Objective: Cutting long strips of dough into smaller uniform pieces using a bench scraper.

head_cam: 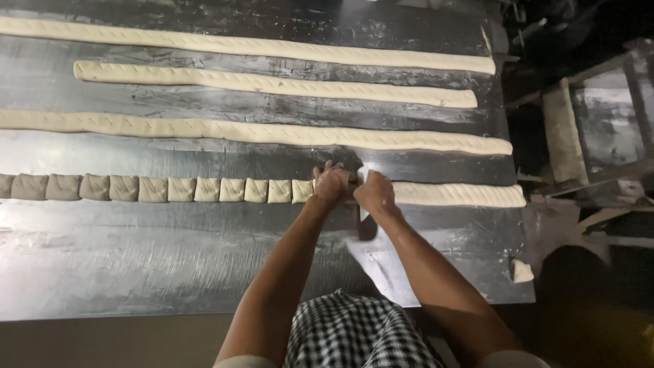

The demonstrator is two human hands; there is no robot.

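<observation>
**Cutting a dough rope into squares on the dark table**

Head view: The person stands at a dark, shiny table and works on the nearest of four long dough ropes. The left hand and the right hand meet at the middle of this rope, close together and nearly touching. Both are curled closed around something at the cutting point; a pale, flat blade-like edge shows between them, but what tool it is and which hand grips it I cannot tell. To the left of the hands lies a row of cut dough squares, set edge to edge and running to the picture's left border. To the right, the uncut part of the rope reaches almost to the table's right edge.

Farther from the person, three whole dough ropes lie apart from one another and roughly parallel: the third rope, a shorter second rope, and the far rope. All carry slanted score marks. A small dough scrap sits alone near the table's right front corner. A checked cloth covers the person's lap or waist.

By my judgement the step in hand is portioning, about halfway along the nearest rope. The next cut calls for shifting both hands rightward by one square and pressing straight down, matching the width of the earlier pieces.
</observation>
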